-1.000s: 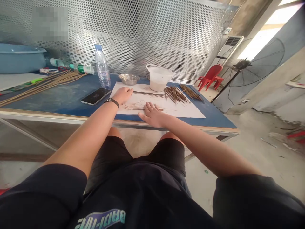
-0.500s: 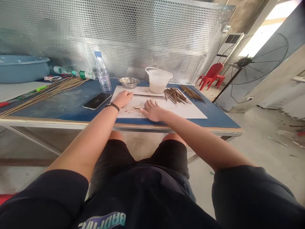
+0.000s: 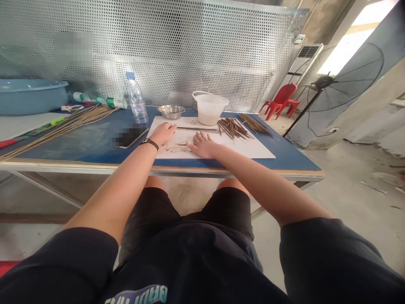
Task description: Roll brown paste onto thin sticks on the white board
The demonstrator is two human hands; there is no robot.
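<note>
Left grip (image 3: 163, 134): palm down on a white sheet (image 3: 245, 151), fingers lying together, not closed on anything that shows. Dark band (image 3: 149, 144) on the wrist. Right grip (image 3: 202, 146): open, palm down, fingers spread on the same sheet, nothing held. The sheet lies on a blue-topped table (image 3: 79, 147).

Thin brown sticks are the things at hand. Long dark sticks (image 3: 198, 129) lie on the sheet just past the left grip's fingertips, running away to its right. A short stick (image 3: 183, 144) lies between the grips, just beside the right grip's fingertips. Beyond the right grip, a loose heap of pointed sticks (image 3: 232, 128) sits on the sheet; a smaller bundle (image 3: 254, 124) lies further right, at the sheet's far corner.

Beyond the left grip: a steel bowl (image 3: 171, 112), and a white plastic jug (image 3: 210, 109) further right. Left of the left grip: a phone (image 3: 131, 137), with a water bottle (image 3: 137, 99) behind it. Well apart to the left: a long stick bundle (image 3: 63, 131).
</note>
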